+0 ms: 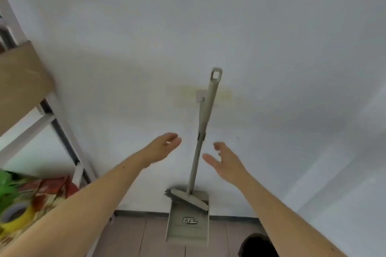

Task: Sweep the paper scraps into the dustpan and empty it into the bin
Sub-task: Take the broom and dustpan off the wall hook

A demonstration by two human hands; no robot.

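A grey broom (205, 115) stands upright against the white wall, its long handle leaning on a small wall hook (201, 95). Its brush head rests across the top of a grey dustpan (188, 223) that stands on the floor against the wall. My left hand (165, 148) reaches out left of the handle, fingers apart and holding nothing. My right hand (224, 158) is just right of the handle, also spread and not touching it. No paper scraps or bin are in view.
A metal shelf rack (62, 131) with a wooden board stands at the left, with colourful packets (31, 198) on a lower shelf. Grey floor tiles (135, 236) run below the wall. A dark object (257, 245) sits at the bottom edge.
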